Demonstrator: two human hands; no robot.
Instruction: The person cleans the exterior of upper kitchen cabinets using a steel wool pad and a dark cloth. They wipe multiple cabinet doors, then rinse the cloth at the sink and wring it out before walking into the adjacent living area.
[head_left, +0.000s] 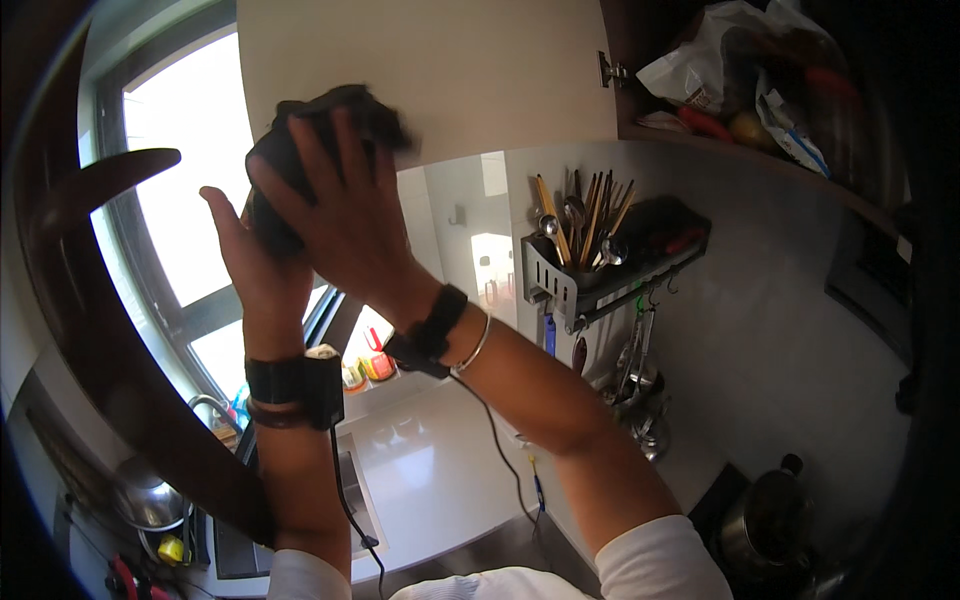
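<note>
A bunched dark cloth (281, 161) is raised in front of a pale cabinet door (450, 71), blurred at its right end. My right hand (352, 214) lies across the cloth with its fingers spread, the back of the hand towards me. Lower and to the left, my left hand (274, 277) bears against the cloth from below, its thumb sticking up at the side. The cloth is held between both hands, and it hides most of the left fingers. Whether the cloth touches the door, I cannot tell. Both wrists wear black straps with cables.
To the right, a wall rack (551, 274) holds chopsticks and spoons, with ladles (641, 360) hanging below. An open cupboard (750, 139) contains plastic bags. Below are a white countertop (435, 457), a sink (360, 487) and a metal pot (765, 517). A window (187, 172) is at left.
</note>
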